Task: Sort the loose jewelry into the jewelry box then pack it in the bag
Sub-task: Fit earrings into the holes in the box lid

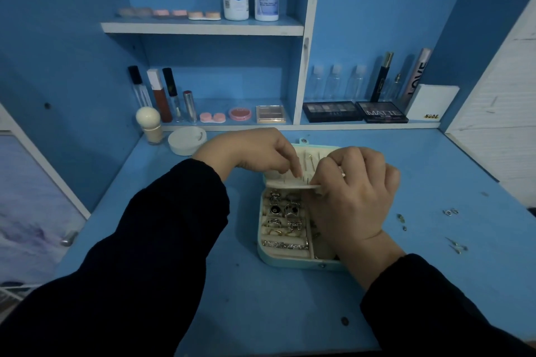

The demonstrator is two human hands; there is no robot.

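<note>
A mint jewelry box (290, 262) lies open on the blue desk. Several silver rings (280, 211) sit in its left slots. A white earring panel (290, 185) is lifted above the rings, with pin ends showing along it. My right hand (353, 197) pinches the panel's right edge and covers the box's right compartments. My left hand (255, 153) reaches in from the left, its fingertips pinched together on the panel around a small earring stud that is mostly hidden. Loose earrings (451, 211) and more small pieces (457, 247) lie on the desk to the right.
A white round compact (187, 140) and a cream-capped jar (149, 124) stand behind the box to the left. Shelves at the back hold lipsticks, lens cases, eyeshadow palettes (332, 111) and bottles. No bag is in view.
</note>
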